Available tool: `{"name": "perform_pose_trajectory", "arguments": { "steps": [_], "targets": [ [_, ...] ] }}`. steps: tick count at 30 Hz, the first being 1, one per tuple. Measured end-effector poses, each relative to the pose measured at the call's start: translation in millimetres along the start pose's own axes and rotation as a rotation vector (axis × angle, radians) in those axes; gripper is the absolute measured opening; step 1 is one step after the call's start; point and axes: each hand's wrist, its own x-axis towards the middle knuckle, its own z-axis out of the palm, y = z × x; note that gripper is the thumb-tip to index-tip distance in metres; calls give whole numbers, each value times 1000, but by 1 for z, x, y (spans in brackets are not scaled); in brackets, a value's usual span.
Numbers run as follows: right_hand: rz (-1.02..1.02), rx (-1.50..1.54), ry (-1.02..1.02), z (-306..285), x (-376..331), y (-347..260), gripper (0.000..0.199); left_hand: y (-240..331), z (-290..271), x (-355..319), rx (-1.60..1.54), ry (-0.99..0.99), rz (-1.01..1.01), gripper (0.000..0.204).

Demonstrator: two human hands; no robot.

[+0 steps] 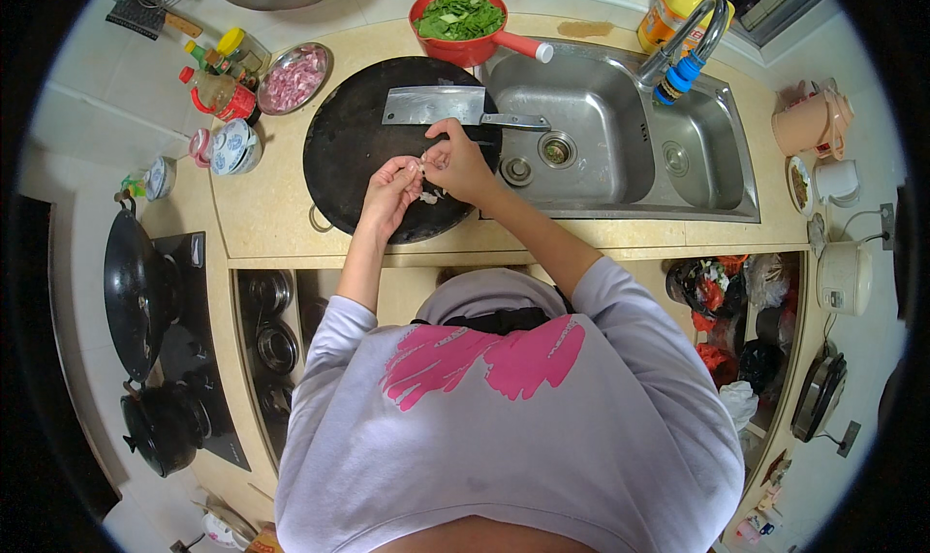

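a person's two bare hands meet over a round black board (339, 132), pinching a small pale piece (420, 165) above its near part; the piece is too small to identify. the left hand (387, 193) has its grip closed on the piece, and the right hand (455, 168) grips it from the other side, fingertips together. pale scraps (431, 197) lie on the board beneath them. a cleaver (436, 106) lies across the far half of the board, its handle reaching past the right edge.

just beyond the board, a red pan (446, 49) holds chopped green leaves (460, 15). beside its far left edge, a round metal dish (328, 61) holds sliced pink meat (294, 80). left of the board stand sauce bottles (226, 96), a yellow-lidded jar (242, 46) and a blue-and-white pot (232, 148).

the board rests on a cream counter (276, 180), right beside a two-basin steel sink (601, 93). well left of the board, a black wok (136, 291) sits on a dark stove (205, 345). below and right of it, open shelves hold plastic bags (712, 287).

a sauce bottle left of the board wears a red label (242, 106), its print too small to read.
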Motion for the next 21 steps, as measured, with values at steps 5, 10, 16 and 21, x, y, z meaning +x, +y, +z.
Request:
{"name": "perform_pose_trajectory", "arguments": {
  "steps": [5,10,16,21],
  "targets": [
    [165,281,16,1,2,18,43,-6,2,3,215,23,184,9],
    [281,336,21,-3,1,15,47,-3,4,1,418,59,279,11],
    [134,190,89,-3,1,12,45,-1,7,-2,243,74,165,14],
    [-58,-92,48,-6,-1,-8,43,0,2,-3,169,42,161,13]
  ]
}}
